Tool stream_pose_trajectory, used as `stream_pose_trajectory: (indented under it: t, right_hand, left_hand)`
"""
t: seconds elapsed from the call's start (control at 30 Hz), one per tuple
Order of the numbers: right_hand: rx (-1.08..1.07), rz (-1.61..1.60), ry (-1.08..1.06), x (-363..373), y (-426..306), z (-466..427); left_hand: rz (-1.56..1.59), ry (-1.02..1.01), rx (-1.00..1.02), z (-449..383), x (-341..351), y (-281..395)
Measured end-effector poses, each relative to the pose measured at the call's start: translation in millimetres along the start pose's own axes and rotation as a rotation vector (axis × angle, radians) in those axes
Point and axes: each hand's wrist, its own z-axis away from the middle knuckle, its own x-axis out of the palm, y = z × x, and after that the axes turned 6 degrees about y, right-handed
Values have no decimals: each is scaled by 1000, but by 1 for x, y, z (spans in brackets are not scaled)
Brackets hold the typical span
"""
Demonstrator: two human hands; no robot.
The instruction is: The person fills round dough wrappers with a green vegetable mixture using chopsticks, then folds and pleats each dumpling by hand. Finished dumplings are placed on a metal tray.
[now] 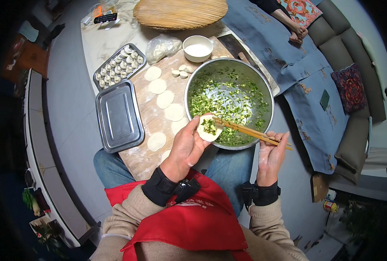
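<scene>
A round dough wrapper (201, 133) with chopped green filling on it lies in my left hand (187, 145), near the bowl's lower left rim. My right hand (273, 150) grips a pair of wooden chopsticks (245, 130), whose tips touch the filling. The large metal bowl (270, 128) holds chopped greens. Several flat wrappers (157, 86) lie in a row on the floured wooden board (141, 163), left of the bowl, and small dough pieces (183, 74) sit above them. Folded dumplings fill a metal tray (95, 73). An unfilled metal tray (119, 115) overlaps its near edge.
A white bowl of flour (198, 57) and a plastic bag of dough (162, 49) stand beyond the board's wrappers. Farther back lie a round woven tray (180, 13) and a remote control (105, 18). Another person's bare feet (298, 34) rest on the covered sofa at the right.
</scene>
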Motion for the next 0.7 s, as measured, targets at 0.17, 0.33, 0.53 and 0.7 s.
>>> stream_pose_trajectory:
  t: [0.17, 0.33, 0.53, 0.7]
  right_hand:
    - [86, 44, -11, -5, 12, 3]
    - [50, 82, -46, -5, 8, 7]
    - [15, 61, -55, 2, 10, 4]
    - [37, 51, 22, -2, 17, 5]
  left_hand:
    - [7, -27, 1, 3, 1, -1]
    - [-16, -19, 13, 3, 0, -1]
    - [-32, -32, 12, 3, -1, -2]
    - [0, -16, 18, 0, -5, -1]
